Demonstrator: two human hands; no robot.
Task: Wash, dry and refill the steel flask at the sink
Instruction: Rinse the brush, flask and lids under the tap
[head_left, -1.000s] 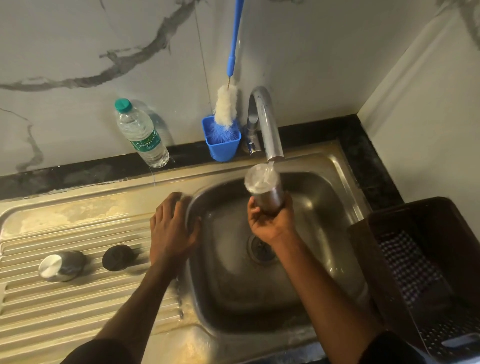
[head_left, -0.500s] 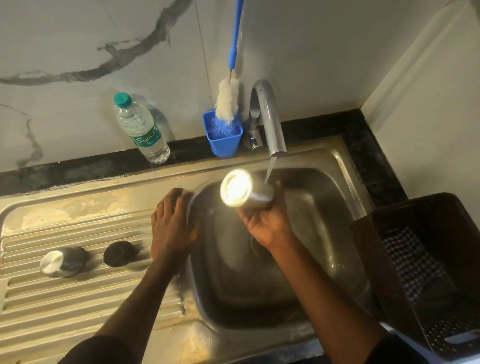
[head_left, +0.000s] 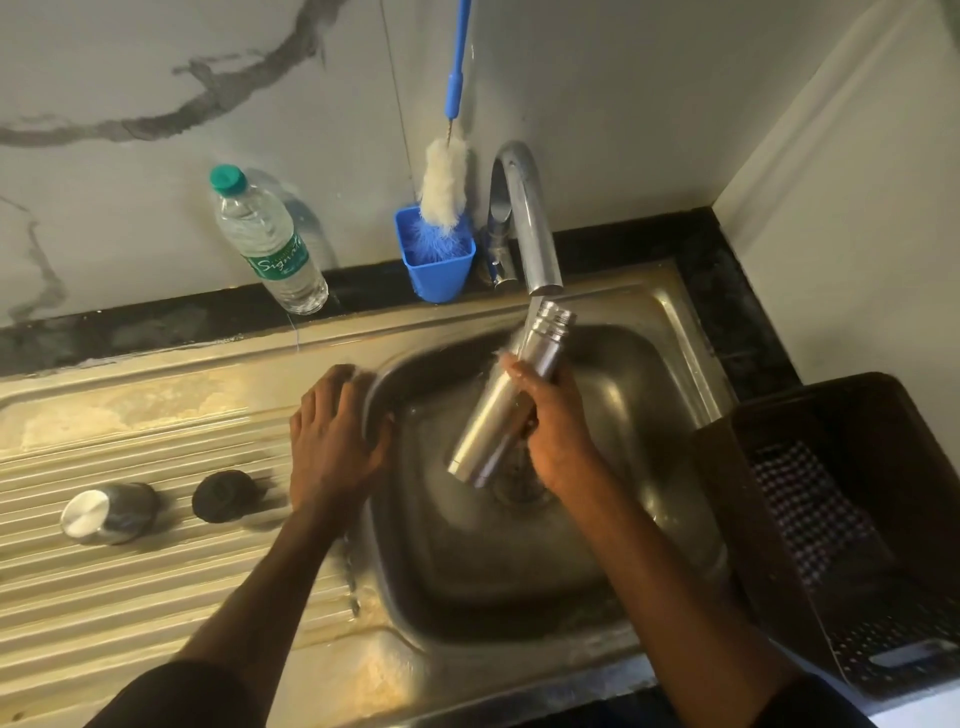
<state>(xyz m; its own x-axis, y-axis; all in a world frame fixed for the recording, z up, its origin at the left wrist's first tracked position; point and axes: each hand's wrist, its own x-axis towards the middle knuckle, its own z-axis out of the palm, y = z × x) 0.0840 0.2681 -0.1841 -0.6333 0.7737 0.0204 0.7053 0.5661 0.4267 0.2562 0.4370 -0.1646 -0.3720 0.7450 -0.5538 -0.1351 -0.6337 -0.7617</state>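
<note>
The sink (head_left: 670, 312) fills the middle, with a ribbed drainboard (head_left: 104, 597) to its left and a dark basket (head_left: 810, 415) to its right. The right hand (head_left: 558, 431) grips the flask (head_left: 506, 400) over the basin, tilted, its threaded mouth just under the tap (head_left: 527, 218), water running onto it. The left hand (head_left: 332, 441) rests flat, fingers straight, on the basin's left rim. A bottle (head_left: 267, 244), a brush (head_left: 447, 182) in a blue cup (head_left: 439, 270), a steel cap (head_left: 106, 512) and a dark lid (head_left: 224, 493) lie behind and left.
</note>
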